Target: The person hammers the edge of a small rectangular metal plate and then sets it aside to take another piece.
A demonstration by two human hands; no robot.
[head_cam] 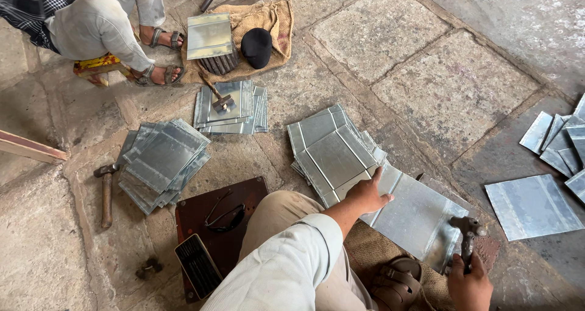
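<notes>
The person sits low over a stone floor [426,73]. The left hand [367,194] lies flat, fingers spread and released, pressing down on a galvanised metal sheet [414,216] that rests partly on burlap sacking [372,250] in front of the person's sandalled foot [396,283]. The right hand [469,283] is clenched around the handle of a hammer [468,233], whose head hangs just over the sheet's near right corner.

Just beyond the left hand lies a fanned stack of folded sheets [332,152], touching the sheet under the hand. Two more stacks lie farther left [163,161] and up the floor [234,107], the latter with a mallet [216,94] on top. A second hammer [106,192] lies on the floor by the left stack. A dark red board [244,192] beside the person's knee carries a pair of glasses [224,216]. Loose sheets [533,204] lie well apart to the right. Another person's sandalled feet [164,55] show at the top left.
</notes>
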